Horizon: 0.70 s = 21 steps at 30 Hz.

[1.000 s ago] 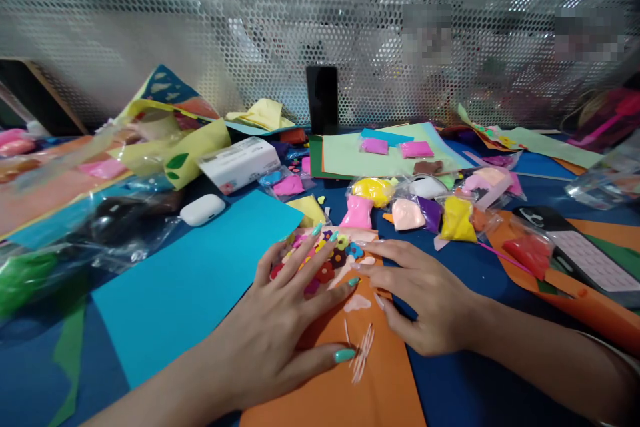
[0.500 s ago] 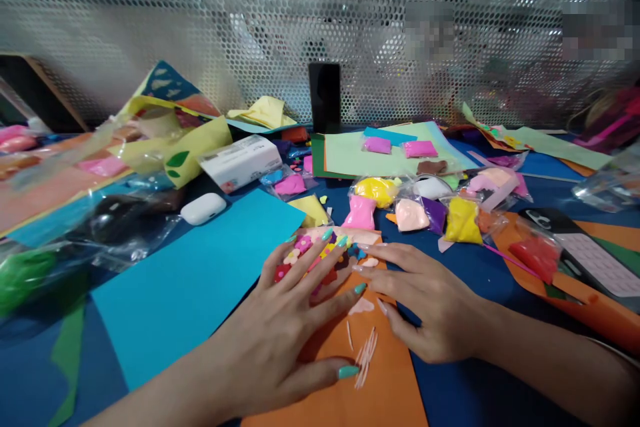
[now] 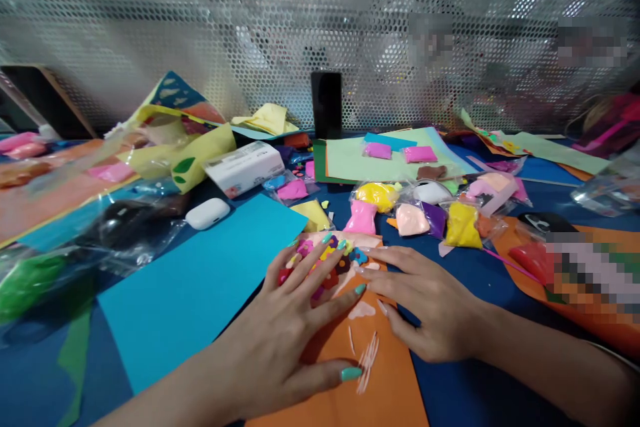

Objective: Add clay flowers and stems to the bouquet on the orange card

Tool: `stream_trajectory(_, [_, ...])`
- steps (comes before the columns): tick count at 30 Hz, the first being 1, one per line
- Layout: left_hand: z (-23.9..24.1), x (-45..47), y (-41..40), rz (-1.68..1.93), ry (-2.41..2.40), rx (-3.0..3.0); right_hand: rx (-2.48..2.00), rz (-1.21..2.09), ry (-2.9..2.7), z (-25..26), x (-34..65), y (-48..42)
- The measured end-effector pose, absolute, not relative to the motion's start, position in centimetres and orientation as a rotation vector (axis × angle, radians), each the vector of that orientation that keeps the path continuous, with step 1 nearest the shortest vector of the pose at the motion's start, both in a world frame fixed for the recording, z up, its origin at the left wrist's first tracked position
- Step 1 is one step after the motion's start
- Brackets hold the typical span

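My left hand (image 3: 287, 323) is lying wide and palm down, fingers fanned over a cluster of small colored flowers (image 3: 329, 271) near the far end of an orange sheet (image 3: 387, 383). My right hand (image 3: 430, 303) is arching opposite, fingers apart, tips resting at the sheet's right edge; I am seeing nothing gripped in either. Pressing or sliding that left palm could, I judge, shift or flatten the flowers (my fingers are hiding some, so I cannot tell how firmly they are sitting). My left thumb is resting just beside thin pale strips (image 3: 369, 361); a sideways drag could scatter them. A pale cutout (image 3: 361, 309) is lying between my hands, where a fingertip could snag it. Beyond, a pink packet (image 3: 361, 217) is crowding the sheet's far edge, so pushing forward could bump it.
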<state>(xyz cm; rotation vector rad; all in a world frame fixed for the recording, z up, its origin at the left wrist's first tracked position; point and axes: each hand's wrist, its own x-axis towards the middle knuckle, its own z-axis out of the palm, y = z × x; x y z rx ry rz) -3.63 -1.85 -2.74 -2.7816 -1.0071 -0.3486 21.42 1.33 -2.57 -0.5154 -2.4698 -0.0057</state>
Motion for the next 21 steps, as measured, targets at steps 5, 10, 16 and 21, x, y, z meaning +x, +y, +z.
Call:
stream_trajectory(5, [-2.58, -3.58, -1.95, -0.376, -1.063, -2.819, -0.480, -0.011, -2.500, -2.48, 21.37, 1.18])
stream_trajectory(10, [-2.12, -3.40, -2.01, -0.287, -1.066, -2.837, -0.467, -0.011, -2.499, -2.74, 21.30, 1.21])
stream_trajectory(16, [-2.16, -3.42, -1.88, -0.307, -1.024, -2.812, -0.464, -0.002, -2.505, -2.90, 21.31, 1.27])
stream_trajectory(21, [-2.47, -3.53, -2.00, -0.330, -1.019, -2.779, -0.461, -0.007, -2.502, -2.82, 21.31, 1.20])
